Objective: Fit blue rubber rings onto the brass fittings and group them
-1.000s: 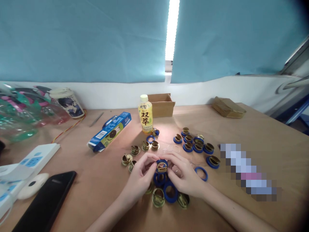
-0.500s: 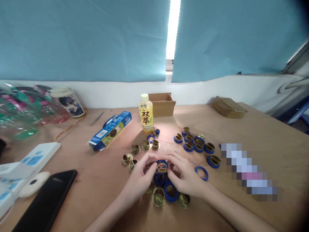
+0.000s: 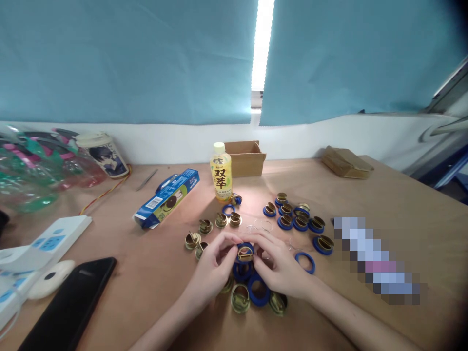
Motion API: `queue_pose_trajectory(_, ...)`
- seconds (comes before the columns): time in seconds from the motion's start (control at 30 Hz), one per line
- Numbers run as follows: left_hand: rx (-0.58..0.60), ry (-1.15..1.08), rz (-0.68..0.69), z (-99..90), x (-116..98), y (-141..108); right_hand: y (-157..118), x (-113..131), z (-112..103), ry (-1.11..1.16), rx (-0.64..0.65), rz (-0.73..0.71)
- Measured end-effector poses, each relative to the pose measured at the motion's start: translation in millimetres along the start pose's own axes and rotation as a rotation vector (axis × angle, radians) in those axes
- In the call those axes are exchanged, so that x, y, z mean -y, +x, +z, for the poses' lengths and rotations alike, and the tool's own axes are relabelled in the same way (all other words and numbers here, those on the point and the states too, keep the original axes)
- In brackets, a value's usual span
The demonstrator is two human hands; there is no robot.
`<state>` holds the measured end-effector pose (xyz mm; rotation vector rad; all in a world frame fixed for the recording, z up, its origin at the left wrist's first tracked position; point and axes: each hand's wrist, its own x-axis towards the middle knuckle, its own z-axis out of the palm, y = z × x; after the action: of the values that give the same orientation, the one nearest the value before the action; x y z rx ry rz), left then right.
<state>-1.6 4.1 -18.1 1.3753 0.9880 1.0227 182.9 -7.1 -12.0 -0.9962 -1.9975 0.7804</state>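
My left hand (image 3: 216, 262) and my right hand (image 3: 280, 263) meet over the table's middle. Between their fingertips is a round brass fitting with a blue ring (image 3: 245, 252) around it, its open side facing me. Both hands are closed on its rim from either side. Just below lie loose blue rings (image 3: 259, 291) and bare brass fittings (image 3: 240, 298). To the left of my fingers sit several more brass fittings without rings (image 3: 192, 240). On the right stands a group of ringed fittings (image 3: 300, 222), and a single blue ring (image 3: 305, 263) lies near my right wrist.
Thin wire rings (image 3: 263, 224) lie beyond my hands. Farther back are a yellow drink bottle (image 3: 221, 173), an open cardboard box (image 3: 244, 163) and a blue carton (image 3: 166, 197). A black phone (image 3: 71, 307) and a white power strip (image 3: 51, 241) lie left; a brown package (image 3: 345, 162) rests back right.
Almost nothing differs. Both hands keep the ringed brass fitting in the same spot, with only a very slight shift at the fingers.
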Motion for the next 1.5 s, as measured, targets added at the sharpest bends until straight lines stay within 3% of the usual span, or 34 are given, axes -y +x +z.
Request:
queue_pose_trajectory(1.33, -0.040, -0.027, -0.014, 1.2, -5.1, -1.1, -1.8, 0.4, 1.4, 0.019, -0.042, -0.032)
queue_pose_trajectory(1.5, -0.029, -0.028, -0.062, 1.4, -5.6, -0.7, -1.4, 0.1, 0.9, 0.007, -0.037, -0.028)
